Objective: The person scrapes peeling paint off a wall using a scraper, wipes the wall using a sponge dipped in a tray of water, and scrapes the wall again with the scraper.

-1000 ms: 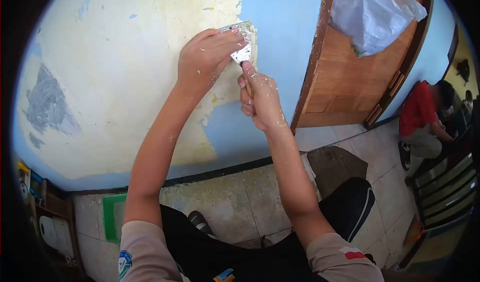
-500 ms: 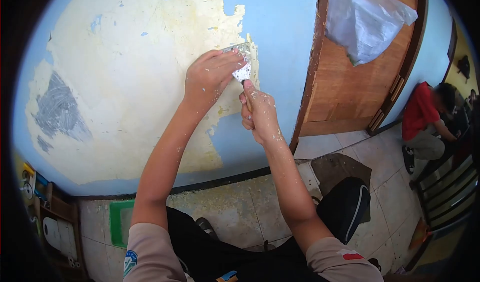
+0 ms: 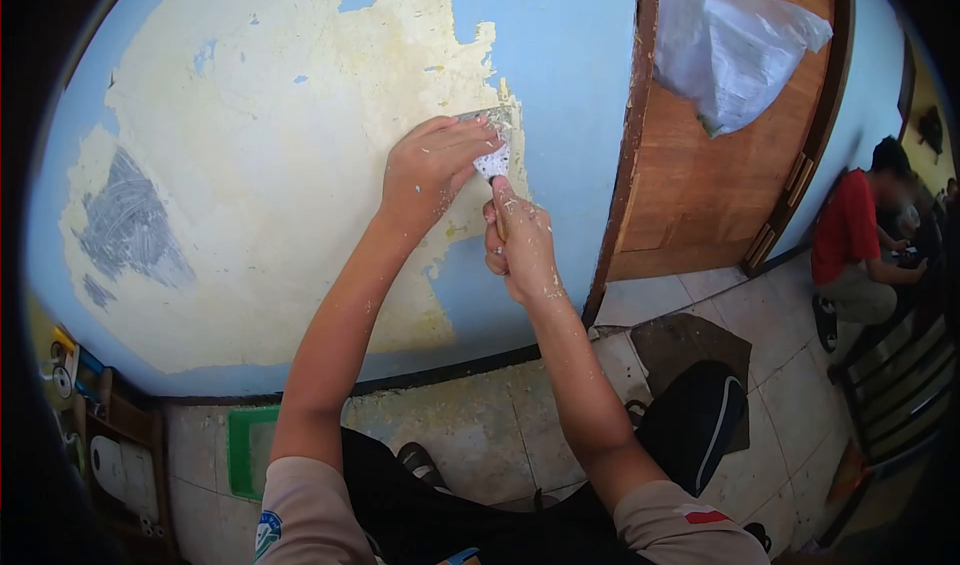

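Below the blade (image 3: 491, 167): right hand (image 3: 528, 250) is gripping the scraper (image 3: 502, 228), closed.
Over the blade: left hand (image 3: 428, 170) is pressing, mostly open.

A wall (image 3: 250, 195) stands ahead, the scraper (image 3: 492, 162) against it under the left hand (image 3: 428, 173), the right hand (image 3: 524, 241) around its handle. Right of the wall is a door (image 3: 690, 200), a plastic bag (image 3: 735, 55) in front of its upper part. On the floor, a tray (image 3: 237, 455) lies left, a mat (image 3: 690, 338) right. Far right, a person (image 3: 850, 230) crouches behind what may be a slatted chair (image 3: 905, 397).
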`<action>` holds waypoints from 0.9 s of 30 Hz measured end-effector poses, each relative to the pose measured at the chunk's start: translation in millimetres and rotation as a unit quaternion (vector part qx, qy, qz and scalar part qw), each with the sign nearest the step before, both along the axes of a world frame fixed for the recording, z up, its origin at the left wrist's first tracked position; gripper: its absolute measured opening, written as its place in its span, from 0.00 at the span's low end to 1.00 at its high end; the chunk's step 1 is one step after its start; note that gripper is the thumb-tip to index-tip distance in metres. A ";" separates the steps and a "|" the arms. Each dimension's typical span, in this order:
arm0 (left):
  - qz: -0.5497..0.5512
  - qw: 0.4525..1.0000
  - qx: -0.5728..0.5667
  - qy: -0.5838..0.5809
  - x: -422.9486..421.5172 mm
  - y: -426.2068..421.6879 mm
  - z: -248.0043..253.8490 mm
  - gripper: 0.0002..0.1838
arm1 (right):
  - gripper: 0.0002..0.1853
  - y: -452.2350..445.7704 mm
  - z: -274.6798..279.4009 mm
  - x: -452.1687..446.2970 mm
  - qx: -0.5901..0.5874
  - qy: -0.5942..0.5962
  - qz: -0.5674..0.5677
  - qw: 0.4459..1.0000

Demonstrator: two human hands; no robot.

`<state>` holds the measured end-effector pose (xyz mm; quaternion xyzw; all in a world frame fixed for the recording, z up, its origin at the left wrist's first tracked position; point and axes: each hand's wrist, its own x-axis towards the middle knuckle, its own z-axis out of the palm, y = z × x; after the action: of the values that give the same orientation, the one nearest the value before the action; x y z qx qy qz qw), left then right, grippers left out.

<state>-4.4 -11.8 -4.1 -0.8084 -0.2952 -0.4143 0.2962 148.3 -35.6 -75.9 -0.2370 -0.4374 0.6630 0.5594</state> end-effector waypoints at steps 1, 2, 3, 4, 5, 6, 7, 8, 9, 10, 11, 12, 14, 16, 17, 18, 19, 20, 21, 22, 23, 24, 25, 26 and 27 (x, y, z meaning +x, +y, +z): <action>0.006 1.000 0.010 -0.004 0.5 -0.3 7.6 0.20 | 0.25 2.3 8.4 -0.8 0.009 0.002 0.004 1.000; 0.010 1.000 0.020 -0.009 1.9 0.6 13.9 0.20 | 0.25 4.7 15.9 -0.5 0.018 0.004 0.005 1.000; 0.008 1.000 0.018 -0.011 2.4 3.4 18.3 0.20 | 0.25 7.0 22.5 -0.5 0.016 0.002 0.003 1.000; 0.008 0.999 0.031 -0.026 1.6 5.5 21.5 0.20 | 0.25 8.3 28.1 -1.6 0.025 -0.002 0.004 1.000; 0.007 0.998 0.045 -0.039 1.9 6.3 24.4 0.20 | 0.25 8.9 30.9 -1.7 0.037 -0.004 0.006 0.999; 0.005 0.998 0.037 -0.053 5.7 2.1 22.8 0.20 | 0.25 8.2 28.5 -0.2 0.037 -0.004 0.004 0.999; 0.005 0.998 0.036 -0.055 6.0 -1.5 16.8 0.20 | 0.25 5.5 21.4 1.2 0.033 -0.006 -0.002 0.999; 0.004 0.999 0.018 -0.039 3.8 -3.3 11.4 0.20 | 0.25 3.9 15.9 1.4 0.031 -0.006 -0.006 0.999; 0.004 1.000 0.002 -0.021 2.0 -2.8 8.9 0.20 | 0.25 3.3 11.4 0.5 0.032 -0.005 -0.006 0.999; 0.005 1.000 0.003 -0.020 1.4 -0.8 7.8 0.20 | 0.25 2.4 7.2 -1.0 0.016 -0.017 -0.003 1.000; 0.003 1.000 0.012 -0.019 0.6 1.3 6.5 0.20 | 0.25 2.2 3.5 -3.2 -0.002 -0.028 0.000 1.000; 0.002 1.000 0.019 -0.018 -1.1 1.9 5.6 0.20 | 0.25 6.5 5.7 -5.4 -0.003 -0.025 0.003 1.000; 0.001 0.999 0.041 -0.029 0.2 6.6 18.4 0.20 | 0.25 20.6 15.3 -8.9 0.041 -0.011 -0.013 0.999; -0.013 0.996 0.065 -0.055 5.9 10.7 25.5 0.19 | 0.25 10.6 28.3 -4.5 0.043 0.001 -0.003 0.999; -0.013 0.996 0.065 -0.057 7.1 8.4 25.1 0.19 | 0.25 6.5 32.6 -1.3 0.044 0.013 0.001 0.999; -0.021 0.997 0.025 -0.063 9.5 4.6 25.1 0.19 | 0.25 2.7 30.2 -0.1 0.044 0.011 -0.001 0.999; -0.029 0.997 -0.014 -0.067 10.9 1.6 24.6 0.19 | 0.25 -4.0 25.8 -0.2 0.021 0.031 0.016 0.999; -0.030 0.997 -0.014 -0.065 10.4 0.5 21.7 0.19 | 0.25 -8.6 23.0 -0.5 0.000 0.052 0.032 0.998; -0.033 0.997 -0.026 -0.057 9.0 -0.6 18.5 0.19 | 0.25 -9.0 20.7 -0.6 0.001 0.054 0.032 0.998; -0.036 0.997 -0.039 -0.049 7.3 -1.0 16.5 0.20 | 0.24 -8.1 16.8 -1.3 -0.003 0.053 0.038 0.998; -0.034 0.998 -0.039 -0.048 5.6 -0.3 15.9 0.20 | 0.24 -7.2 14.8 -2.8 -0.007 0.052 0.046 0.998; -0.025 0.998 -0.031 -0.044 5.9 -0.6 16.9 0.20 | 0.24 -7.1 16.7 -4.0 -0.007 0.053 0.047 0.997; -0.018 0.999 -0.025 -0.041 6.8 -1.0 16.8 0.20 | 0.24 -7.6 19.4 -4.4 -0.006 0.047 0.040 0.998; -0.019 0.999 -0.026 -0.042 6.6 1.0 18.0 0.20 | 0.24 -7.2 21.6 -4.2 -0.006 0.041 0.032 0.999; -0.026 0.998 -0.015 -0.047 6.4 4.1 21.7 0.20 | 0.24 -4.4 23.7 -5.4 -0.007 0.041 0.031 0.999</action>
<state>2.0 -7.7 17.7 -0.7998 -0.2940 -0.4548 0.2592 142.9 -40.0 -52.2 -0.2004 -0.4166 0.6920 0.5545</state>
